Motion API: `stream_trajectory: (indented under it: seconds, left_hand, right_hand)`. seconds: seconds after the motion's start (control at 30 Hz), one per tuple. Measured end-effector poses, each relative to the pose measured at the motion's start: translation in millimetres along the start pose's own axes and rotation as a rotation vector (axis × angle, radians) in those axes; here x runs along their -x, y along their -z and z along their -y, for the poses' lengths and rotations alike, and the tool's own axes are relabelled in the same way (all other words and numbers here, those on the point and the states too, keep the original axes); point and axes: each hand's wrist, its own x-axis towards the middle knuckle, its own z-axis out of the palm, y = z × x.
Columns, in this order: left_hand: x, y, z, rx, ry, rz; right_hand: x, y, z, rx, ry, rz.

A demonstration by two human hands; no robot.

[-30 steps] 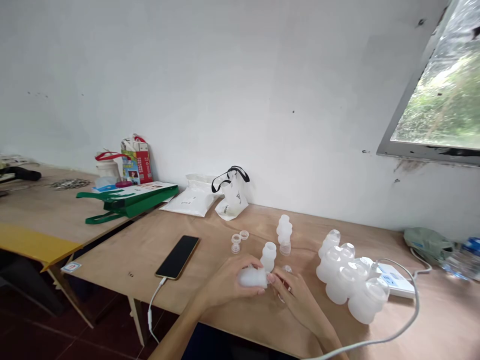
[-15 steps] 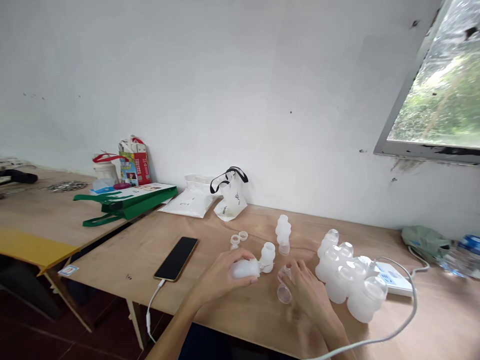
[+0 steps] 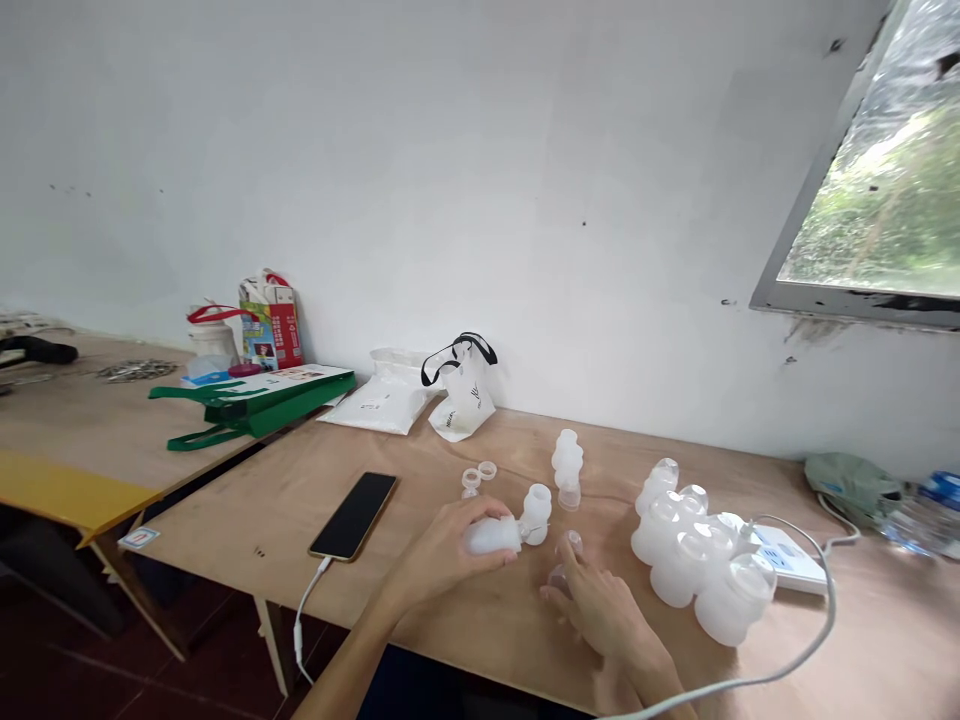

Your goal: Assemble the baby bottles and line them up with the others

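My left hand point(image 3: 457, 545) is closed around a small frosted white plastic bottle point(image 3: 492, 536), tipped on its side with its mouth to the right. Just past that mouth an upright frosted bottle point(image 3: 537, 514) stands on the wooden table. My right hand point(image 3: 600, 605) is low over the table, slightly blurred, with a clear plastic cap point(image 3: 558, 578) between thumb and fingers. The index finger reaches over another clear cap point(image 3: 574, 541). Small clear rings point(image 3: 471, 478) lie beyond my left hand.
A row of frosted bottles point(image 3: 568, 455) stands farther back. Several capped bottles point(image 3: 679, 540) cluster at the right, beside a white power strip point(image 3: 787, 555) and its cable. A phone point(image 3: 354, 515) charges at the left. White bags point(image 3: 461, 400) and a green bag point(image 3: 277, 400) lie near the wall.
My right hand has shifted left and toward me, onto the nearer clear cap, which has moved slightly left. My left hand and its bottle are almost unchanged.
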Motion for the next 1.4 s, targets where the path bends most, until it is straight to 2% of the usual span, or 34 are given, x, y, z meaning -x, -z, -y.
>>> stream_trajectory:
  seconds: [0.07,0.13,0.27,0.37,0.47,0.6,0.8,0.97,1.2,1.3,1.4]
  left_hand:
    - [0.5,0.6,-0.8,-0.008,0.011,0.022]
    - [1.2,2.0,-2.1,-0.015,0.023,0.038]
    - [1.8,2.6,-3.9,-0.007,0.021,0.054]
    - [1.5,-3.8,-3.5,0.016,-0.004,0.079]
    - [1.5,-12.2,-1.2,0.007,-0.034,0.136]
    - [3.3,-14.3,4.4,-0.062,-0.044,0.173]
    - [6.6,-17.3,-4.2,-0.087,-0.024,0.142]
    - [7.4,-30.6,-11.4,-0.127,-0.051,0.040]
    - [3.6,-43.0,-1.5,-0.107,-0.087,0.085]
    - [0.1,-58.0,2.6,-0.028,-0.089,0.083]
    - [-3.9,-77.9,12.3,0.128,-0.160,-0.021]
  right_hand:
    - [-1.2,1.1,0.4,-0.023,0.019,0.017]
    - [-2.0,9.6,0.9,-0.161,0.021,0.003]
    - [-1.2,27.8,-0.3,-0.571,0.073,-0.162]
    - [1.2,24.0,4.8,-0.730,0.162,-0.238]
    - [3.3,8.4,20.6,-0.802,0.235,-0.192]
    - [3.1,-7.2,38.8,-0.943,0.298,-0.050]
    - [0.9,-9.0,31.4,-1.093,0.312,0.051]
    - [-2.3,-10.0,25.1,-1.154,0.262,0.087]
    - [-2.5,-6.5,28.2,-1.159,0.246,0.150]
    - [1.5,4.1,32.3,-0.977,0.248,0.054]
    - [5.2,11.3,35.5,-0.720,0.216,-0.112]
